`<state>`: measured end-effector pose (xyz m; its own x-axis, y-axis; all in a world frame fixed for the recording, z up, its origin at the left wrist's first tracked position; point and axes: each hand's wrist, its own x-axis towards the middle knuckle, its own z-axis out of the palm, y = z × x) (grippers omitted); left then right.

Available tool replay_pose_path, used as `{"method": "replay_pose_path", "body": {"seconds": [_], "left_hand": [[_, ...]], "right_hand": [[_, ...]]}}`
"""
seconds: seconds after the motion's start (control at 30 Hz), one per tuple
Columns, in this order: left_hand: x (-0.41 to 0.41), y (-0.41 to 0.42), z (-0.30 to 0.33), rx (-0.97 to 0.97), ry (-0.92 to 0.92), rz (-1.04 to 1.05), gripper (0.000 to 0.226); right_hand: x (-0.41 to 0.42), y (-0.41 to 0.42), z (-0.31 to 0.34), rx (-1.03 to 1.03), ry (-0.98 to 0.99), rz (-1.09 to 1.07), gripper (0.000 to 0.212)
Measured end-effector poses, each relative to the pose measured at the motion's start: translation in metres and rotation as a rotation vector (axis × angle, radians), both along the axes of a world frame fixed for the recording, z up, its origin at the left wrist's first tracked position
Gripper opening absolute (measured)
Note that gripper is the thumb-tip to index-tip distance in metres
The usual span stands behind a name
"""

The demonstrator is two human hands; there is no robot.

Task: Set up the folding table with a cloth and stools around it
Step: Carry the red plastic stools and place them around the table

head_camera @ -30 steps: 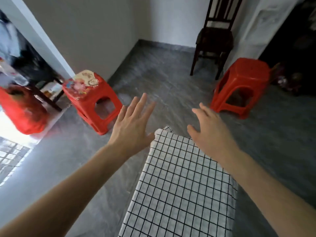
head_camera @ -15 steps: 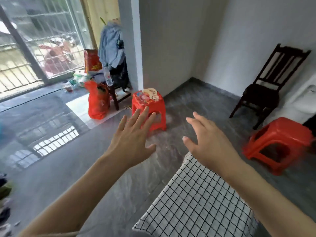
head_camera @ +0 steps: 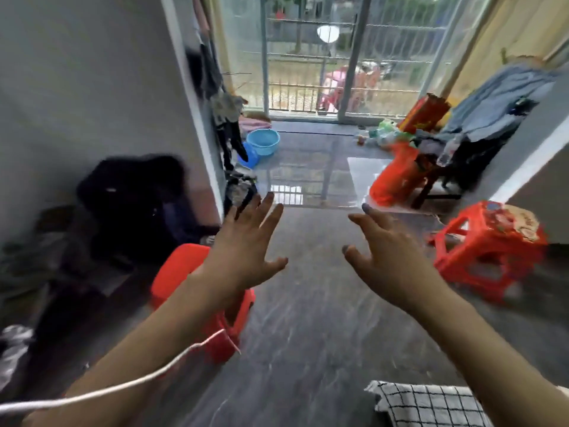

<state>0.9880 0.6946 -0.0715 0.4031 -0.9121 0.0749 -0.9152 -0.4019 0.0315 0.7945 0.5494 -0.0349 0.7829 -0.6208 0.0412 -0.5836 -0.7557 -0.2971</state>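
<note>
Your left hand (head_camera: 246, 257) spread wide, holding nothing, your right hand (head_camera: 391, 269) loosely open and empty, red stool (head_camera: 197, 272) under your left wrist, second red stool (head_camera: 489, 251) right of centre, checked cloth (head_camera: 431, 403) bottom right.

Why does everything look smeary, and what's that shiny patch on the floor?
Head view: the dark pile at left and the red stool at right are smeared by motion blur; both hands look sharper; daylight through the glass door glares off the floor.
</note>
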Motion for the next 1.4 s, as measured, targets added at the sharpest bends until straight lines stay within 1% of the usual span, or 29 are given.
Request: {"method": "replay_pose_path", "body": {"seconds": [0.1, 0.2, 0.3, 0.4, 0.63, 0.77, 0.9, 1.07, 1.17, 1.3, 1.4], "left_hand": [[0.026, 0.057, -0.009, -0.005, 0.056, 0.15, 0.097], [0.042, 0.099, -0.024, 0.046, 0.047, 0.251, 0.094], [0.06, 0.124, -0.038, 0.084, 0.082, 0.338, 0.096], [0.084, 0.136, -0.053, 0.151, 0.097, 0.398, 0.092], [0.165, 0.123, -0.076, 0.239, 0.118, 0.473, 0.092], [0.208, 0.103, -0.082, 0.242, 0.146, 0.505, 0.088], [0.24, 0.084, -0.087, 0.245, 0.161, 0.517, 0.085], [0.267, 0.073, -0.096, 0.241, 0.215, 0.525, 0.081], [0.281, 0.072, -0.104, 0.25, 0.271, 0.522, 0.08], [0.304, 0.073, -0.123, 0.323, 0.293, 0.478, 0.079], [0.325, 0.072, -0.139, 0.36, 0.355, 0.421, 0.078]], "right_hand": [[0.049, 0.028, -0.004, -0.012, 0.039, 0.151, 0.061], [0.092, 0.046, -0.014, -0.033, 0.11, 0.282, 0.062], [0.133, 0.056, -0.027, -0.029, 0.158, 0.382, 0.063], [0.173, 0.06, -0.038, 0.004, 0.147, 0.421, 0.064], [0.265, 0.033, -0.069, 0.108, 0.12, 0.486, 0.07], [0.317, 0.01, -0.083, 0.123, 0.099, 0.507, 0.065], [0.359, 0.002, -0.102, 0.148, 0.137, 0.559, 0.064], [0.39, -0.002, -0.125, 0.181, 0.139, 0.59, 0.063], [0.401, -0.001, -0.139, 0.191, 0.18, 0.587, 0.061], [0.406, 0.007, -0.164, 0.208, 0.24, 0.573, 0.075], [0.412, 0.014, -0.184, 0.279, 0.267, 0.489, 0.081]]}}
